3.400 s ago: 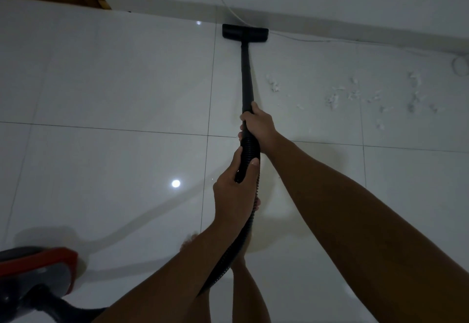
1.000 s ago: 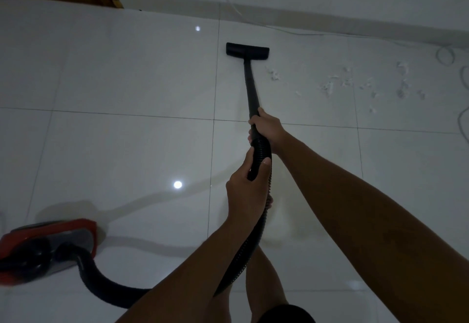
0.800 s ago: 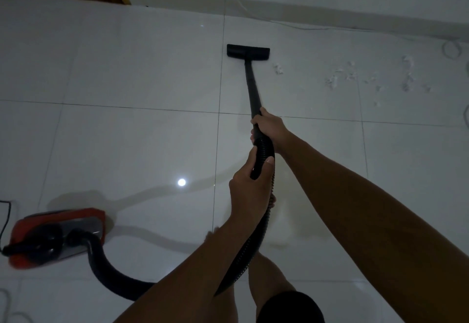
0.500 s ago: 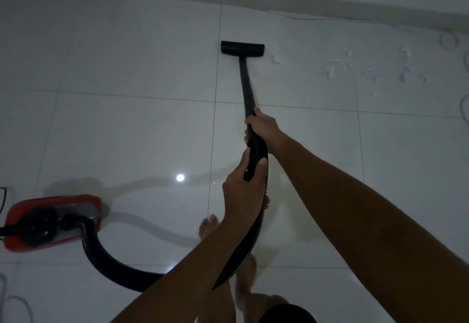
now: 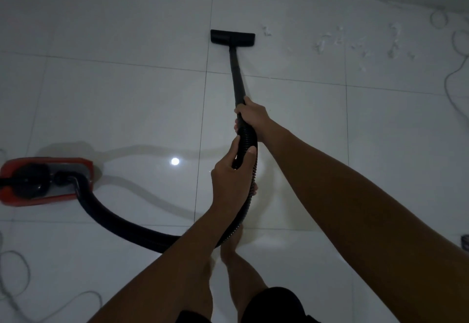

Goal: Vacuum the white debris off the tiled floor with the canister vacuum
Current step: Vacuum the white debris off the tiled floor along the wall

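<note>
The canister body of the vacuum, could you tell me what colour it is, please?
Red, with a black and grey top; the head view shows the canister at the left.

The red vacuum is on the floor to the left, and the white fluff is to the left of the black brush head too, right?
Not quite. In the head view the white fluff lies to the right of the black brush head, not the left. The red vacuum does sit on the floor to the left.

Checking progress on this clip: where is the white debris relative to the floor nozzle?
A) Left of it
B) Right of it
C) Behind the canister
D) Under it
B: the debris lies scattered on tiles right of the nozzle, untouched.
</note>
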